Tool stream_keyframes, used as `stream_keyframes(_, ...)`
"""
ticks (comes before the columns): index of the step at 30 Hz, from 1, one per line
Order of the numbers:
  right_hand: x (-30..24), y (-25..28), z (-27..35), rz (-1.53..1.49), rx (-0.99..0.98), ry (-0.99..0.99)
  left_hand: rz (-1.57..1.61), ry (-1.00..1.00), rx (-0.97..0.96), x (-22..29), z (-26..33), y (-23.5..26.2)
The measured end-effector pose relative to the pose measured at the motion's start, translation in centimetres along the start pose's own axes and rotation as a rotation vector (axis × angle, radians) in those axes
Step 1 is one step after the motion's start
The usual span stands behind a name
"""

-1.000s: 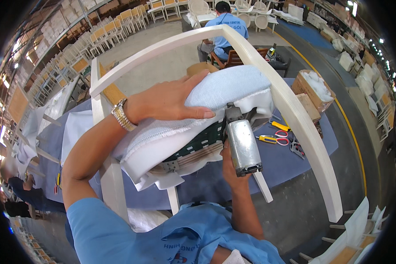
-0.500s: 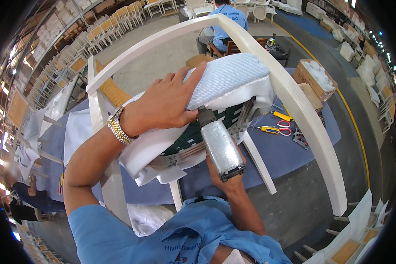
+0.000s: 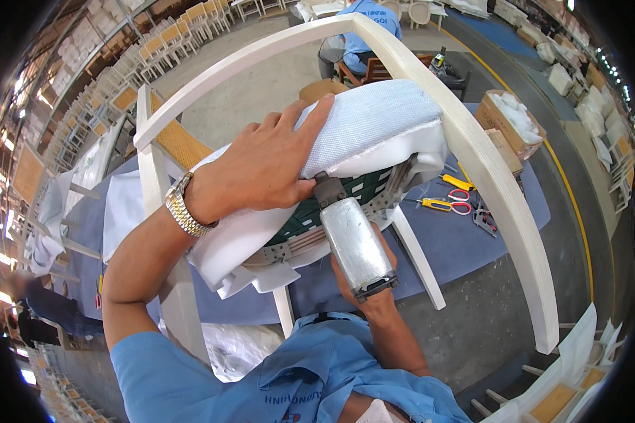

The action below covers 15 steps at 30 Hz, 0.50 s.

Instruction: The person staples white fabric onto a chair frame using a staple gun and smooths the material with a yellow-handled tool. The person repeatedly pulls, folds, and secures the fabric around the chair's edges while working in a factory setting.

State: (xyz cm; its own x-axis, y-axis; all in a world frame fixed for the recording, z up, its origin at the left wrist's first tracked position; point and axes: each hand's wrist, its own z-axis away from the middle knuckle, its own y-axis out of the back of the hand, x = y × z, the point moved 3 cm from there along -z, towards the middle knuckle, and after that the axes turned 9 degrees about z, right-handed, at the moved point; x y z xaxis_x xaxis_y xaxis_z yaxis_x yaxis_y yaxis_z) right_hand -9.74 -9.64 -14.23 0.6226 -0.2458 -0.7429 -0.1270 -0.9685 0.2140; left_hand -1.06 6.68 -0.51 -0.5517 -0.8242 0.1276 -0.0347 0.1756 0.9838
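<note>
At frame centre the white seat cushion [image 3: 360, 130] lies on the white chair frame [image 3: 487, 176], the left hand [image 3: 261, 166] pressing flat and open on it, the right hand [image 3: 363, 282] wrapped around a metal staple gun [image 3: 353, 240] at its edge.

Most of the right hand [image 3: 363, 278] is hidden behind the silver staple gun [image 3: 354, 243] at centre frame, so its grip cannot be read. The gun's nose disappears under the white fabric [image 3: 374, 127] edge. The person [image 3: 363, 32] at the upper edge is cut off above the shoulders. Small tools [image 3: 483, 218] beside the yellow-handled scissors [image 3: 444, 204], right of centre, are too small to identify.
</note>
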Motion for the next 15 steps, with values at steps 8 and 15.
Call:
stream_keyframes(8, 0.6, 0.0, 0.9, 0.173, -0.052, -0.061, 0.013, 0.018, -0.005, 0.1, 0.3, 0.0)
stream_keyframes(15, 7.4, 2.0, 4.3, 0.268, -0.294, -0.437, 0.205, -0.179, -0.020, -1.5, 1.4, 2.1)
